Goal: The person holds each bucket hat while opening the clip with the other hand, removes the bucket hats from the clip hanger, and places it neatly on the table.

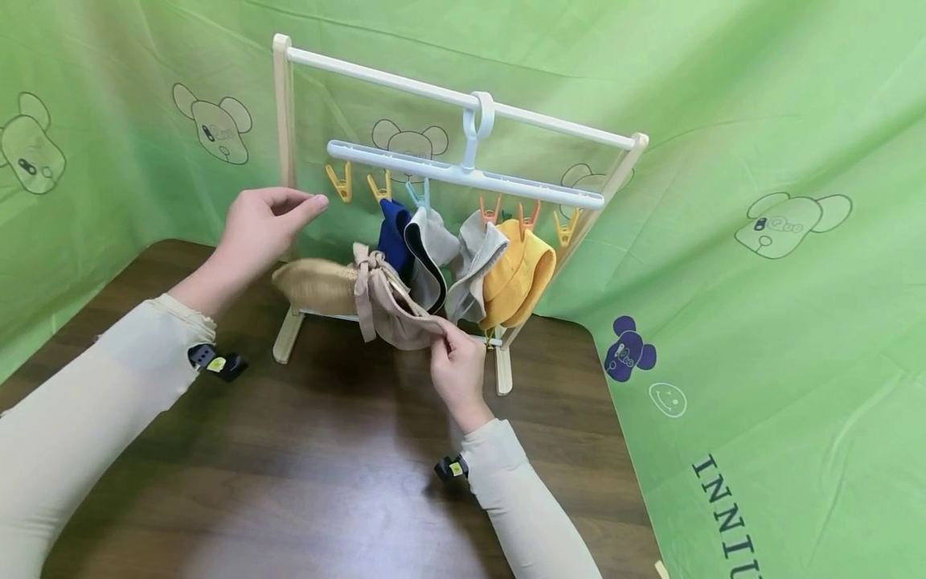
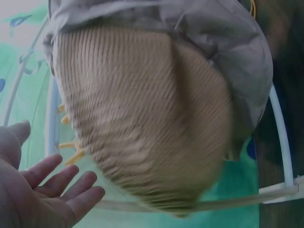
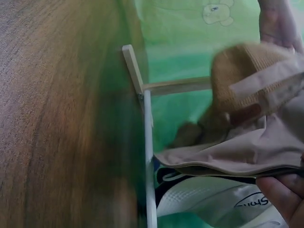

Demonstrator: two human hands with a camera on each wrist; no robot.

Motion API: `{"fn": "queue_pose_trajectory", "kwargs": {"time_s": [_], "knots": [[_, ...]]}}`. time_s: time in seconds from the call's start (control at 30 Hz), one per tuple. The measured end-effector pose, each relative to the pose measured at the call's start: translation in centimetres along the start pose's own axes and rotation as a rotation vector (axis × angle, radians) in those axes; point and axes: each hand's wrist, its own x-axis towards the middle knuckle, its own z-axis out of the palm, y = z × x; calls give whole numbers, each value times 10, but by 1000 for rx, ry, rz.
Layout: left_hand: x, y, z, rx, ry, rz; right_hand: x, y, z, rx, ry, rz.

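Note:
A beige straw hat with a fabric brim and a tied bow hangs in the air before the rack, its knitted-looking crown filling the left wrist view. My right hand pinches the edge of its brim between thumb and fingers. Nothing is held in my left hand, raised left of the leftmost yellow clip; the left wrist view shows its fingers loosely extended, apart from the hat. From other clips hang a blue cap, two grey caps, one at left, and a yellow hat.
A pale blue clip hanger hooks over the white top bar of a wooden-legged rack. The outermost yellow clip at right holds nothing. Beneath is a brown wooden table, with green printed cloth around it.

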Motion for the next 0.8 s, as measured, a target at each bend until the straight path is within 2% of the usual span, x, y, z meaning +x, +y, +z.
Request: {"fn": "queue_pose_trajectory", "kwargs": {"time_s": [0.23,0.37,0.6,0.8], "knots": [[-10,-8,-12,-2,-1,18,3,-5,1,19,-16,-19],[-13,-16,-17,15,-2,15,6,-10,3,-4,-27,-24],[-16,-26,-25,45,-1,-8,12,-17,6,24,11,47],[-18,-31,-33,50,12,-19,15,-25,9,-7,67,103]]}}
